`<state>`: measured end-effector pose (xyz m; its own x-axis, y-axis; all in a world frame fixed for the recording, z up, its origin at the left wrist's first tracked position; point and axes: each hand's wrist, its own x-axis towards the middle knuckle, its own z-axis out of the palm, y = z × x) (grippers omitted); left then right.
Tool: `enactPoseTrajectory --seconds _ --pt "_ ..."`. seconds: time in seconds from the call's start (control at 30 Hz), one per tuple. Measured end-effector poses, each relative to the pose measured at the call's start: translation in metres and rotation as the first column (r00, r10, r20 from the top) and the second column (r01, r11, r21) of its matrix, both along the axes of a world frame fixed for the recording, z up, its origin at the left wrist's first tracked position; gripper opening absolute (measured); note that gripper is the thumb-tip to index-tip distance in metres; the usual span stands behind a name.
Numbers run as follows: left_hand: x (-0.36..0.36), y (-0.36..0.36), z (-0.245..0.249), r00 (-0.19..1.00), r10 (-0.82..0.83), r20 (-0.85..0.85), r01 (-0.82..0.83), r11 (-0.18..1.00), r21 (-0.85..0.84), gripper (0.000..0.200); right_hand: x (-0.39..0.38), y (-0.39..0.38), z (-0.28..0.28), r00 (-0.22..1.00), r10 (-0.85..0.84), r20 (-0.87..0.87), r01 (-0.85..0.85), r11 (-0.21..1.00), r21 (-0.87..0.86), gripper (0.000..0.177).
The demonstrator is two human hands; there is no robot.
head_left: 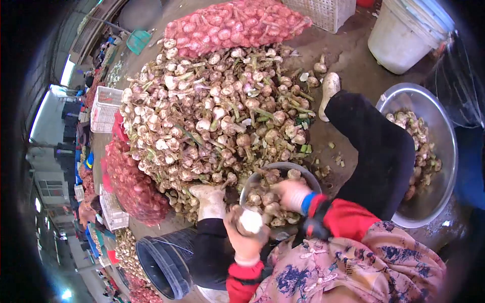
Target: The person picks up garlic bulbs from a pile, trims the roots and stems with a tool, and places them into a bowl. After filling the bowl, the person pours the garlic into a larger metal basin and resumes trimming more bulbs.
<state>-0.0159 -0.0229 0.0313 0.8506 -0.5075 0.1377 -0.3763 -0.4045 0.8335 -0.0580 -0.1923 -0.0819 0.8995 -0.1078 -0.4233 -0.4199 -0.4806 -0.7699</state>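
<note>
My left hand (pixel 243 240) is closed round a garlic bulb (pixel 251 221) whose bare white side faces up. It is at the near left edge of a metal bowl (pixel 309 174) that stands between my legs. Inside the bowl lie several garlic bulbs (pixel 271 208) with brownish skins. My right hand (pixel 293 195) is over the bowl with its fingers curled in, slightly blurred. What it holds, if anything, is hidden. A large heap of garlic (pixel 202 116) with stalks and roots spreads on the floor in front of my boots.
A wide steel basin (pixel 452 166) with garlic is at my right. A dark bucket (pixel 161 267) stands at my left. Red mesh sacks (pixel 237 28) of garlic and white crates (pixel 106 108) edge the heap. A whitish bucket (pixel 399 43) stands at the upper right.
</note>
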Motion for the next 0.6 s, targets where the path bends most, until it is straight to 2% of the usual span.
enactPoseTrajectory --seconds 0.03,0.07,0.1,0.13,0.17,0.2,0.27,0.3,0.33,0.37,0.4,0.43,0.47,0.5,0.53,0.6 --pt "-0.006 -0.002 0.021 0.991 -0.118 0.069 0.124 0.988 -0.091 0.079 -0.007 -0.022 -0.018 0.943 -0.330 0.041 0.296 0.890 0.346 0.033" --pt "-0.012 -0.004 0.024 0.995 -0.076 0.066 0.092 0.949 -0.301 0.080 -0.007 -0.032 -0.023 0.796 -0.605 -0.034 0.475 0.589 0.654 0.033" --pt "-0.003 0.002 0.023 0.996 -0.026 0.081 0.045 0.968 -0.247 0.079 0.004 -0.028 -0.025 0.806 -0.592 -0.018 0.453 0.597 0.662 0.033" --pt "0.008 0.008 0.017 0.996 0.016 0.092 0.002 0.980 -0.198 0.079 0.012 -0.025 -0.027 0.835 -0.548 -0.049 0.499 0.717 0.487 0.029" --pt "0.020 0.015 0.002 0.971 0.136 -0.198 -0.183 0.953 -0.241 0.074 0.020 -0.028 -0.024 0.850 -0.521 -0.083 0.522 0.806 0.279 0.025" --pt "0.030 0.011 0.001 0.970 0.135 -0.203 -0.178 0.960 -0.215 0.064 0.012 -0.019 -0.002 0.788 -0.613 -0.064 0.581 0.705 0.407 0.019" --pt "0.031 0.003 0.009 0.935 0.184 -0.303 -0.240 0.958 -0.159 0.053 0.003 0.001 0.002 0.750 -0.568 0.339 0.475 0.819 0.321 0.017" --pt "0.034 0.009 0.005 0.951 0.147 -0.271 -0.187 0.974 -0.130 0.048 -0.002 0.005 0.011 0.743 -0.480 0.466 0.387 0.877 0.285 0.018" --pt "0.034 0.013 -0.010 0.910 0.065 -0.410 -0.197 0.937 -0.289 0.048 -0.005 0.006 0.021 0.715 -0.379 0.587 0.300 0.925 0.232 0.019" --pt "0.037 0.011 -0.010 0.825 -0.120 -0.553 -0.221 0.831 -0.510 0.049 -0.006 0.005 0.032 0.750 -0.283 0.597 0.192 0.958 0.213 0.021" --pt "0.038 0.008 -0.009 0.708 -0.328 -0.625 -0.290 0.672 -0.681 0.051 -0.004 0.009 0.036 0.789 -0.227 0.571 0.155 0.973 0.173 0.020" --pt "0.036 0.006 -0.010 0.701 -0.336 -0.629 -0.289 0.672 -0.682 0.051 -0.003 0.010 0.042 0.801 -0.173 0.573 0.123 0.984 0.126 0.021" --pt "0.033 0.006 -0.010 0.640 -0.323 -0.697 -0.352 0.683 -0.640 0.051 -0.002 0.010 0.049 0.811 -0.119 0.572 0.090 0.993 0.079 0.022" --pt "0.030 0.006 -0.012 0.574 -0.307 -0.759 -0.410 0.694 -0.591 0.051 0.000 0.012 0.046 0.823 -0.104 0.559 0.082 0.995 0.064 0.025" --pt "0.029 0.005 -0.016 0.570 -0.311 -0.761 -0.408 0.696 -0.591 0.051 0.003 0.012 0.046 0.824 -0.108 0.556 0.088 0.994 0.063 0.025" --pt "0.026 -0.002 -0.019 0.489 -0.292 -0.822 -0.575 0.601 -0.555 0.045 0.007 0.013 0.045 0.789 -0.165 0.591 0.145 0.986 0.080 0.029"
